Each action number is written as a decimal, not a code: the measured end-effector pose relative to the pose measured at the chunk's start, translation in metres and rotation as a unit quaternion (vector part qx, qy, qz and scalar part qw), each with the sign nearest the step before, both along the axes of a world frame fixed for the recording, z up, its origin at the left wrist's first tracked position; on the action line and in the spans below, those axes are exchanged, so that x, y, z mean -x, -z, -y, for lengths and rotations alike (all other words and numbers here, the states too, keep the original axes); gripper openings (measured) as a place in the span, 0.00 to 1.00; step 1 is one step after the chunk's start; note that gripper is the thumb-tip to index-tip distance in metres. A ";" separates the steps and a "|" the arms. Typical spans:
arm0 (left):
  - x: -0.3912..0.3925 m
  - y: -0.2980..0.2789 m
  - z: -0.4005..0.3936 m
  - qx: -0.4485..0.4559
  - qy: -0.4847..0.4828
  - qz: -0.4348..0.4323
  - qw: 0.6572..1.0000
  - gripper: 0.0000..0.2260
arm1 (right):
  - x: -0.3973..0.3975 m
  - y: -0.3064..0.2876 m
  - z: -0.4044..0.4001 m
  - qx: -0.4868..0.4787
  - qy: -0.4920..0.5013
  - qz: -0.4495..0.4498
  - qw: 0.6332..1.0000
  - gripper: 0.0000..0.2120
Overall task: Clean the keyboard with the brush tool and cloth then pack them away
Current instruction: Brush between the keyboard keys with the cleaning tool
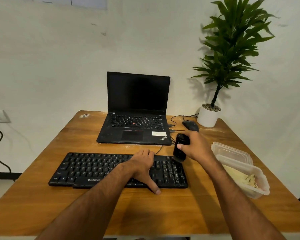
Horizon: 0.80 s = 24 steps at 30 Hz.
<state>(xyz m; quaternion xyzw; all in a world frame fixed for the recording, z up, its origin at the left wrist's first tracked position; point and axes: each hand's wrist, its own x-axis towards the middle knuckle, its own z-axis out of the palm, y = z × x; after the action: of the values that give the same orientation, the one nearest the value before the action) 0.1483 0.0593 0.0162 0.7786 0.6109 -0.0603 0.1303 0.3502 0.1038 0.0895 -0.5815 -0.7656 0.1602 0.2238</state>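
A black keyboard (93, 170) lies across the middle of the wooden table (42, 205). My left hand (142, 167) rests flat on its right-centre keys, fingers over the far edge and thumb reaching past the near edge. My right hand (196, 146) grips a black brush tool (180, 148) held upright, its bristle end touching the keyboard's far right corner. A yellowish cloth (239, 177) lies inside a clear plastic container (260, 191) at the right of the table.
An open black laptop (137, 118) stands behind the keyboard. A black mouse (190, 125) and cables lie beside it. A potted plant (209, 116) stands at the back right. The container's lid (229, 149) rests behind the container.
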 end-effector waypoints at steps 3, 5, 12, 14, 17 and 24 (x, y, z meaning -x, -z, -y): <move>0.001 0.001 0.000 -0.001 -0.001 0.003 1.000 0.60 | 0.005 0.010 0.011 -0.018 0.000 -0.030 0.999 0.22; 0.001 0.001 0.000 0.000 -0.001 0.001 1.000 0.60 | 0.000 0.017 0.016 -0.018 0.024 -0.033 0.999 0.27; 0.000 0.001 -0.001 0.000 0.001 -0.008 1.000 0.61 | -0.013 0.002 0.009 0.056 0.033 -0.027 0.998 0.28; 0.000 0.001 0.000 0.000 0.000 -0.006 1.000 0.61 | -0.007 0.004 0.012 0.011 0.049 -0.082 0.995 0.28; 0.000 0.000 0.001 0.007 -0.002 -0.005 1.000 0.61 | 0.002 0.017 0.025 -0.017 0.048 -0.064 0.997 0.29; 0.000 0.000 0.000 0.006 -0.003 0.000 1.000 0.61 | -0.011 0.001 0.020 0.026 0.041 -0.006 0.999 0.24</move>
<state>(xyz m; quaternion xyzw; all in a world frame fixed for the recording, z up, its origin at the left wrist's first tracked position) 0.1485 0.0595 0.0162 0.7757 0.6131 -0.0640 0.1351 0.3607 0.0841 0.0885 -0.6169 -0.7354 0.1743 0.2195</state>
